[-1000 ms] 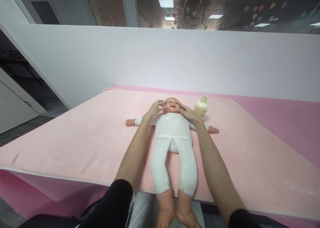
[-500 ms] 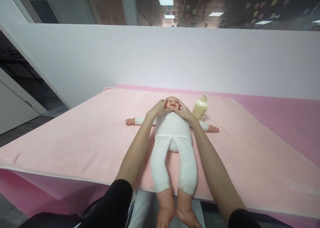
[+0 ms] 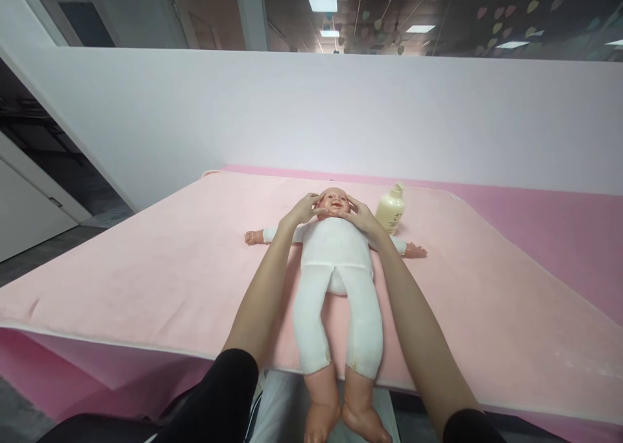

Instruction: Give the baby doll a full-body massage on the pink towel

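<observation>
A baby doll (image 3: 335,248) in a white cloth body lies on its back, head away from me, arms stretched out to both sides. At the left of its face, my left hand (image 3: 307,209) has its fingers spread, with thumb and fingertips at the cheek. Against the opposite cheek rests my right hand (image 3: 361,215), fingers also apart and thumb near the chin. Neither hand grips anything. The doll's lower legs hang past the near edge. Just beyond its arm on the right stands a pale yellow pump bottle (image 3: 390,209).
A pink towel (image 3: 146,255) covers the tabletop, over a darker pink sheet (image 3: 549,235). Behind rises a white partition (image 3: 341,112) with glass above it. A white door panel (image 3: 34,203) is at the far left.
My thumbs have moved apart from the doll's chin, outward along the cheeks. The left hand has shifted slightly left, uncovering more of the face. The doll and bottle stay put.
</observation>
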A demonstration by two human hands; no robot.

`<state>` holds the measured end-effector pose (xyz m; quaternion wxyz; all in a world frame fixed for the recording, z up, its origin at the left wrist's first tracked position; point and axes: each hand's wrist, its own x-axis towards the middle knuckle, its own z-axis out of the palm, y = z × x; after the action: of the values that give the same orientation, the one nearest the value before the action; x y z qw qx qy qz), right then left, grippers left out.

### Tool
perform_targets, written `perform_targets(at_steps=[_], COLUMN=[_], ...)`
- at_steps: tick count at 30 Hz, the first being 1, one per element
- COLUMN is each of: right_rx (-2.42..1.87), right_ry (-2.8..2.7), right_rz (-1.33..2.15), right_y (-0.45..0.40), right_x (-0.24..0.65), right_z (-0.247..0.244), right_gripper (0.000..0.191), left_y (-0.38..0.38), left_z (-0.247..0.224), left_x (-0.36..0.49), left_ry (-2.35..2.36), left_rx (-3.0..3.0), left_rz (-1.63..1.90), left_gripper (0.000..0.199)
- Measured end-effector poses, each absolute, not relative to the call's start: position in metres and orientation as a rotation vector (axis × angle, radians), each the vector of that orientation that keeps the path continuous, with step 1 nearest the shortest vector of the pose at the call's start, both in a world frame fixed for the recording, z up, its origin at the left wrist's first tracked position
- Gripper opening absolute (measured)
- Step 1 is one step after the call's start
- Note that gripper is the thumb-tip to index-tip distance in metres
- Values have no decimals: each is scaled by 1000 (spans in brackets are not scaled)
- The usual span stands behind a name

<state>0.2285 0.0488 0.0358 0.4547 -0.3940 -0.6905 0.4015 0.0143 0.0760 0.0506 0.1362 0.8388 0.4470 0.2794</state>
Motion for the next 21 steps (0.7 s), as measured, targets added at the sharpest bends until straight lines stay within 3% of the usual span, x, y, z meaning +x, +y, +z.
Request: perform_targets(at_steps=[7,13,21], right_rx=[-902,-886,-1055], right_ry=[-1736,-1604,-1551], right_rz=[1010,1213,1059], right_y=[54,54,51], right_x=[238,241,225], right_z=[26,24,19], right_gripper=[72,68,99], left_y=[83,77,73], left_z=[39,45,32], left_x=[11,13,34], left_ry=[1299,1281,1148], left_rx=[2241,2149,2027], left_rz=[1049,1012,1083], left_gripper=[38,44,87])
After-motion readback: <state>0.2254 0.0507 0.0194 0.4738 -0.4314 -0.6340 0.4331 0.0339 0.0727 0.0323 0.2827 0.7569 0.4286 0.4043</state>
